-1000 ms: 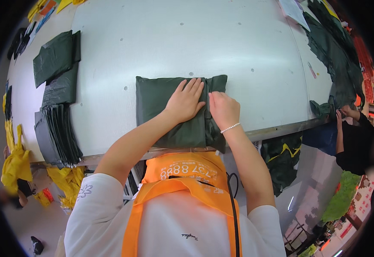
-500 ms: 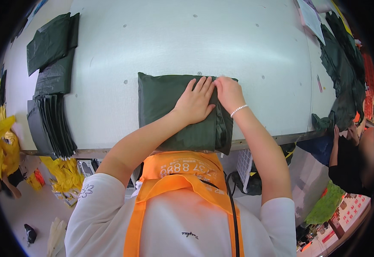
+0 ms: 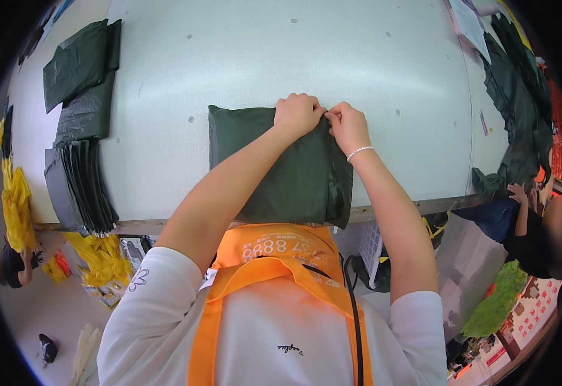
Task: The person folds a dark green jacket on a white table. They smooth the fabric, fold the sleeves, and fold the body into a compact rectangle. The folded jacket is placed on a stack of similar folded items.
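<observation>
A dark green folded plastic package lies on the white table, its near end overhanging the front edge. My left hand is closed on the package's far right corner. My right hand, with a bead bracelet on the wrist, pinches the same far edge right beside it. Both forearms cross over the package. I wear a white shirt and an orange apron.
Stacks of dark green and grey bags lie at the table's left end. More dark bags and a paper sheet sit at the right. Yellow bags lie on the floor at left. Another person's hand works at the right edge.
Both hands have slid from lying flat on the package's middle to its far right corner, and the fingers have closed on the edge there.
</observation>
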Motion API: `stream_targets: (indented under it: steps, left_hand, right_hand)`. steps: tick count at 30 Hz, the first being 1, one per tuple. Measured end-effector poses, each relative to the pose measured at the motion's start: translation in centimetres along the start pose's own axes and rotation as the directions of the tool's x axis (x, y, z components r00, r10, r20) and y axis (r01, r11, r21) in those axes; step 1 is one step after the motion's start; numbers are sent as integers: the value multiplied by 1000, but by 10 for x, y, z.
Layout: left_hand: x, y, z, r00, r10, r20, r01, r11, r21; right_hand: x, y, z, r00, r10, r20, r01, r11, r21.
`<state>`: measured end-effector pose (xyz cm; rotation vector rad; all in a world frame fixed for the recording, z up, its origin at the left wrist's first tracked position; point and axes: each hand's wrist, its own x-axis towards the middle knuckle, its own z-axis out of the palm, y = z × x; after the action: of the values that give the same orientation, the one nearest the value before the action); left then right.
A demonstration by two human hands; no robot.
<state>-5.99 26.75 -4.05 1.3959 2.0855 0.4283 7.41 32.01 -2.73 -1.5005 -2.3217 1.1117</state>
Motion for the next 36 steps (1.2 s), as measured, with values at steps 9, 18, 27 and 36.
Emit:
stream_targets:
  steps: [9, 18, 27, 36]
  left_hand:
    - [7, 4, 1, 993, -97, 61, 97, 995, 1]
    - [9, 3, -1, 990, -59, 130, 55, 998, 30]
    - [-39, 25, 2, 963, 260, 71, -270, 910, 314]
    - [-34, 15, 2, 960, 278, 39, -277, 920, 278]
  right_hand:
    - [-69, -8, -33, 947, -304, 103, 314, 944, -104]
    - [-132, 5, -12, 947, -299, -113, 288, 951, -110]
    - [-125, 20, -6, 970, -175, -170, 195, 974, 113]
    - [-115, -5, -37, 888, -373, 268, 453, 808, -375]
